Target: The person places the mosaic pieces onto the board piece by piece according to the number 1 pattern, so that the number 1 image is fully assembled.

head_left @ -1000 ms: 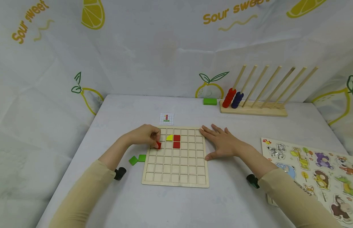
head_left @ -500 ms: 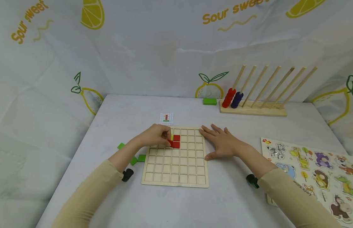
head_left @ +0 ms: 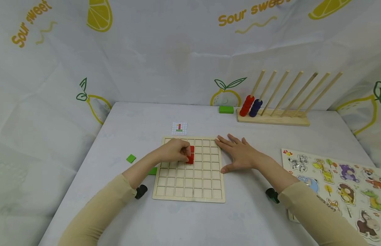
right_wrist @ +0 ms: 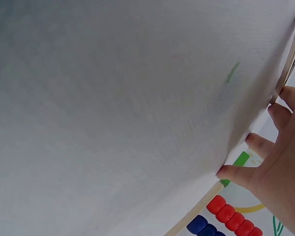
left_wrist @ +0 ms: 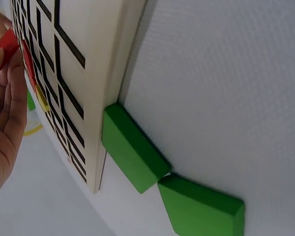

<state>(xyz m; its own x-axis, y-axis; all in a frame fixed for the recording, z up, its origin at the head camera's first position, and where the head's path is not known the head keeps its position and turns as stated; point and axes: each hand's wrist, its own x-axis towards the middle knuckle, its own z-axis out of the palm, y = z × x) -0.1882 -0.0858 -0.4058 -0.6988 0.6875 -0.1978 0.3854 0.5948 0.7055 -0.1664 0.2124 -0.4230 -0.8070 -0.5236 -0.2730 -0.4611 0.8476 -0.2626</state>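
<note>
A red square tile (left_wrist: pixel 7 45) is pinched between the thumb and fingers of my left hand (head_left: pixel 174 150), over the gridded wooden board (head_left: pixel 193 195). Just behind those fingertips, another red tile (head_left: pixel 192 149) lies in a cell. My left hand covers the yellow piece in the head view; in the left wrist view this yellow piece (left_wrist: pixel 42 98) shows beside the laid red. Spread and flat, my right hand (head_left: pixel 242 156) rests on the table, its thumb and index fingertip against the board's right edge.
Green tiles lie left of the board, one apart (head_left: pixel 131 158) and one at its edge (head_left: pixel 152 171). A small printed pattern card (head_left: pixel 179 128) is behind the board. Farther back are a green block (head_left: pixel 226 109) and a bead-peg rack (head_left: pixel 273 119); an animal puzzle (head_left: pixel 338 191) lies right.
My left hand has carried the red tile rightward from the board's left side, past the yellow piece, to the column of red tiles. My right hand has stayed in place.
</note>
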